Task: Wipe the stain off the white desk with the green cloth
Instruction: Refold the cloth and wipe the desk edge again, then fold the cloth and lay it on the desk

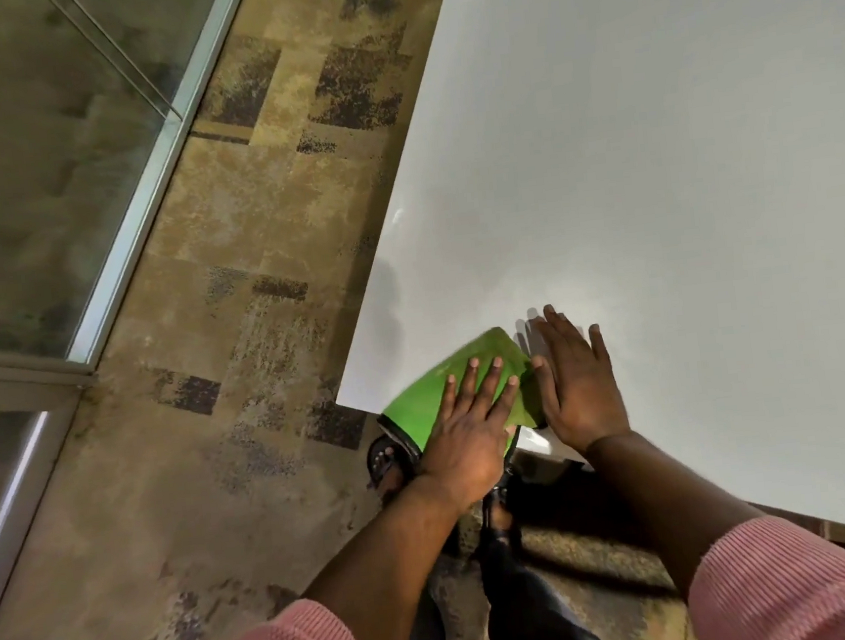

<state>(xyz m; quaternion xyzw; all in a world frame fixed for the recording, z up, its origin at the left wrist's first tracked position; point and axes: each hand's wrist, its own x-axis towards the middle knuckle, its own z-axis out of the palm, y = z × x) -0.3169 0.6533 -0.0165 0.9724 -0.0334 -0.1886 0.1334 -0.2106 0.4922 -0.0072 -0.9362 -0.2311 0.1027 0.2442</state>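
The green cloth (pixel 471 369) lies flat at the near left corner of the white desk (pixel 653 168), with part of it hanging over the near edge. My left hand (pixel 467 429) presses flat on the cloth, fingers spread. Just to the right of the cloth, my right hand (pixel 576 382) rests flat on the bare desk top, its thumb edge against the cloth's right side. A faint wet smear (pixel 395 219) shows near the desk's left edge. No distinct stain is visible elsewhere.
Patterned brown carpet (pixel 263 294) covers the floor left of the desk. A glass partition with a metal frame (pixel 141 202) runs along the far left. My sandalled feet (pixel 387 457) and dark trousers (pixel 520 609) are below the desk's near edge.
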